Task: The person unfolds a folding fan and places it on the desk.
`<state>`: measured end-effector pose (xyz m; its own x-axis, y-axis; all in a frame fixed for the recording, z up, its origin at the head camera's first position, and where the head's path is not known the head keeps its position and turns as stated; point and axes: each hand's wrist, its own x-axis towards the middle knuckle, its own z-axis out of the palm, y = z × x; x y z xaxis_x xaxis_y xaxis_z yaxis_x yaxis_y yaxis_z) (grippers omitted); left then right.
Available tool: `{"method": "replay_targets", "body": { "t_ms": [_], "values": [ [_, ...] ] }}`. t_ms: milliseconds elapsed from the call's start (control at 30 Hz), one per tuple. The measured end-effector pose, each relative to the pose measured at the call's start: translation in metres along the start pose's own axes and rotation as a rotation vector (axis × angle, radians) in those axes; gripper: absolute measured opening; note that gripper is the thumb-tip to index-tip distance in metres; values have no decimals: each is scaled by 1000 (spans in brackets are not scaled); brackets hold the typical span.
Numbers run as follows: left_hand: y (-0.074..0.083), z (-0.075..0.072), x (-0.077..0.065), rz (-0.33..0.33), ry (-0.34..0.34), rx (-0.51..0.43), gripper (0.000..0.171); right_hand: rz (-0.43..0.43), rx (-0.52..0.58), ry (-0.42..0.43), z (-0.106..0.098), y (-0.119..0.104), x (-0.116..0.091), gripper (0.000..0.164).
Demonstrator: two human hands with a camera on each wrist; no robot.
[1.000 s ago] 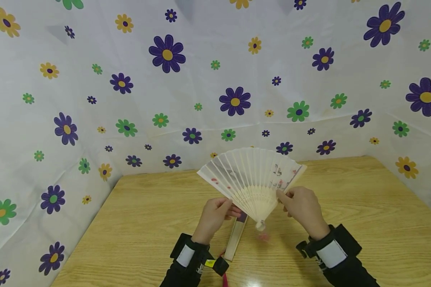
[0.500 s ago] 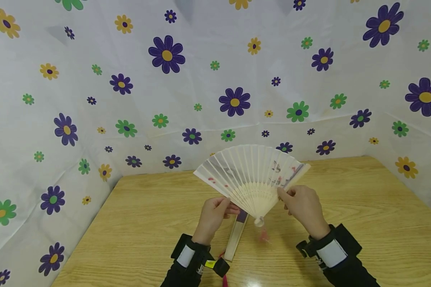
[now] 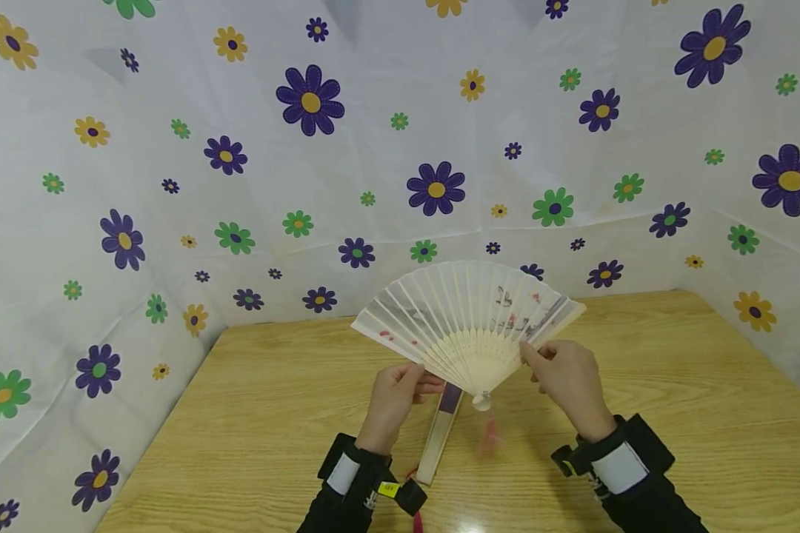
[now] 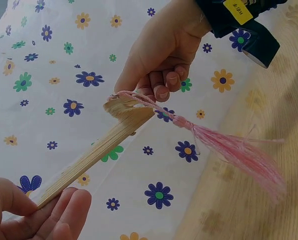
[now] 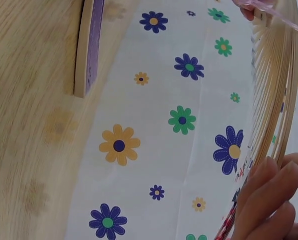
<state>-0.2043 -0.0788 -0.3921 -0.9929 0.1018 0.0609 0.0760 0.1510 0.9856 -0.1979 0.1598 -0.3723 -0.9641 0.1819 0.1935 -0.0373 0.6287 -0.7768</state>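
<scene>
A white folding fan (image 3: 467, 318) with pale ribs, red blossoms and dark painted marks is spread wide above the table. My left hand (image 3: 395, 396) pinches its left edge between thumb and fingers. On the opposite side, my right hand (image 3: 569, 381) pinches the right outer rib. From the pivot at the bottom hangs a pink tassel (image 4: 238, 157), large in the left wrist view. In the right wrist view the fan's ribs (image 5: 273, 65) appear nearly edge-on, with fingers (image 5: 266, 200) curled at the outer rib.
A second fan, folded (image 3: 438, 437), lies on the wooden table (image 3: 273, 414) below the open one, with a purple band and a red tassel (image 3: 418, 521). White cloth (image 3: 373, 163) printed with flowers rises behind the table and at both sides.
The fan has spread wider and risen slightly, its left and right edges moving apart. Its tassel now hangs lower relative to the pivot. The right hand has shifted a little up and rightward.
</scene>
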Motion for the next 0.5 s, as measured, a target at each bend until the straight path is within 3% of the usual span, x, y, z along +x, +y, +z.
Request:
{"method": "replay_targets", "body": {
  "t_ms": [300,500],
  "values": [
    [1,-2,0,-5,42,-25,28,-11,55,39,0,1,1,37],
    [0,-4,2,-32,68,-84,27,55,192,1,-4,3,5,35]
  ]
}}
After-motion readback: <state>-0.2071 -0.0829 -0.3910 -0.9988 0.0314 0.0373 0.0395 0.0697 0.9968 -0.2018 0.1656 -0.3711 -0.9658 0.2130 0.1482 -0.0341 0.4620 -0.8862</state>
